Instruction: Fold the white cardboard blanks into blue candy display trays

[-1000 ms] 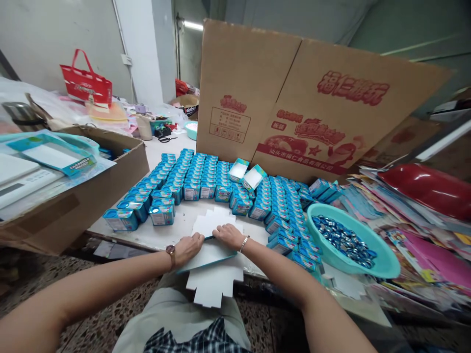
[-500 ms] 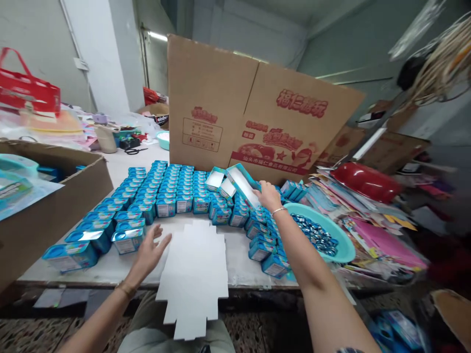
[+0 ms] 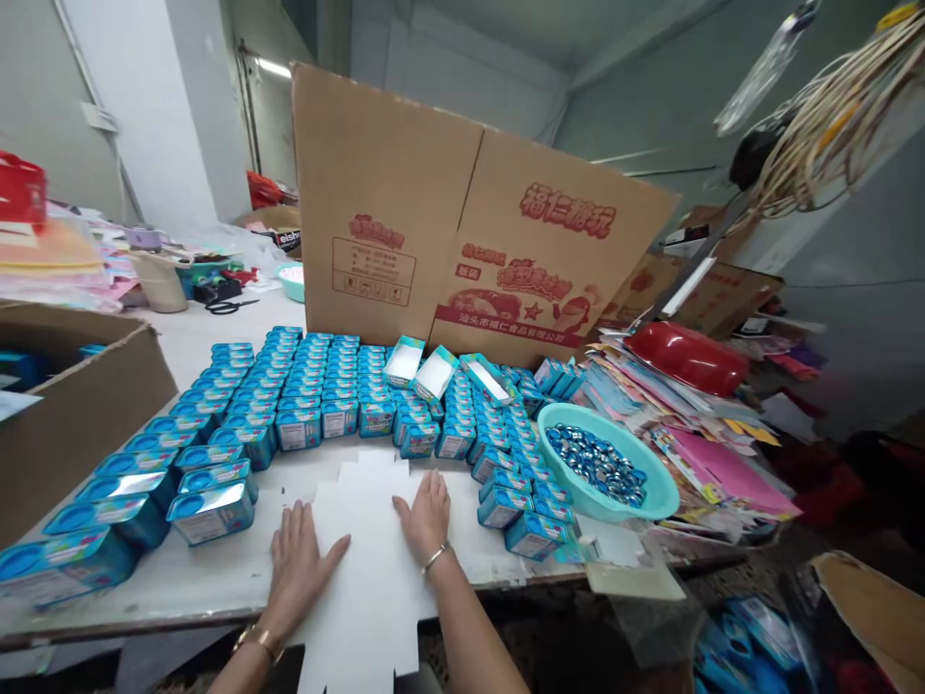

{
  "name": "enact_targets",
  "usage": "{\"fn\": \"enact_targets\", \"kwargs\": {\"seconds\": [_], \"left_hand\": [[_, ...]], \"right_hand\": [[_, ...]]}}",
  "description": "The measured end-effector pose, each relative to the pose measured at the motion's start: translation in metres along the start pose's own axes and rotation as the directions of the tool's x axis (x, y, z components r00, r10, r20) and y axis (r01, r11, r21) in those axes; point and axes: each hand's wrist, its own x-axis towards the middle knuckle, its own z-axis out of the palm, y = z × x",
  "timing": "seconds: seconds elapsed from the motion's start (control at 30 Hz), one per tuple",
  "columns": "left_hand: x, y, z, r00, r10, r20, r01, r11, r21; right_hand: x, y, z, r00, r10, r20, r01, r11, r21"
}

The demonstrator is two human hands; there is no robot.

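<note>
A white flat cardboard blank [image 3: 365, 569] with notched edges lies plain side up at the table's front, its near end hanging over the edge. My left hand [image 3: 302, 559] rests along its left side, fingers stretched out and thumb on the card. At its right side my right hand [image 3: 426, 520] lies palm down, thumb apart from the fingers. Neither hand grips anything. Beyond the hands stand rows of small blue boxes [image 3: 299, 429]. Open, white-lined trays [image 3: 435, 374] sit tilted on top of the rows, one long tray [image 3: 488, 380] among them.
A large brown carton [image 3: 390, 212] stands upright behind the rows. On the right are a turquoise basin [image 3: 661, 492] of shiny blue pieces, a paper pile [image 3: 723, 463] and a red bowl [image 3: 686, 357]. An open carton [image 3: 93, 414] is at left, with scissors [image 3: 231, 306] farther back.
My right hand has let go of the long open tray at the back and come down to the white blank. My left hand has lowered onto the blank's left side. The view has shifted.
</note>
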Motion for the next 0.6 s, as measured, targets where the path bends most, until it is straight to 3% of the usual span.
{"fn": "enact_targets", "kwargs": {"seconds": [0.1,0.2,0.27,0.33,0.4,0.47,0.53,0.6], "left_hand": [[0.000,0.000,-0.005,0.999,-0.037,0.015,0.038,0.992,-0.118],[0.003,-0.002,-0.022,0.999,-0.045,-0.024,0.032,0.925,-0.379],[0.011,-0.001,-0.042,0.995,-0.093,-0.046,0.046,0.792,-0.609],[0.022,0.003,-0.066,0.990,-0.135,0.050,0.120,0.580,-0.806],[0.032,0.013,-0.089,0.975,-0.037,0.218,0.216,0.370,-0.904],[0.038,0.024,-0.105,0.939,0.133,0.317,0.280,0.241,-0.929],[0.040,0.033,-0.111,0.914,0.224,0.340,0.303,0.182,-0.935],[0.040,0.039,-0.107,0.917,0.229,0.327,0.298,0.152,-0.942]], "right_hand": [[0.006,0.001,-0.020,0.992,-0.079,-0.097,0.097,0.977,0.190],[0.014,0.007,-0.044,0.988,-0.085,-0.126,0.139,0.838,0.527],[0.019,0.009,-0.059,0.993,-0.099,-0.061,0.112,0.681,0.724],[0.021,0.007,-0.070,0.981,-0.194,0.033,0.070,0.501,0.863],[0.019,0.001,-0.076,0.936,-0.338,0.101,0.019,0.333,0.943],[0.016,-0.006,-0.077,0.883,-0.454,0.118,-0.023,0.210,0.977],[0.016,-0.012,-0.073,0.865,-0.490,0.112,-0.036,0.163,0.986],[0.020,-0.016,-0.065,0.877,-0.468,0.110,-0.019,0.194,0.981]]}}
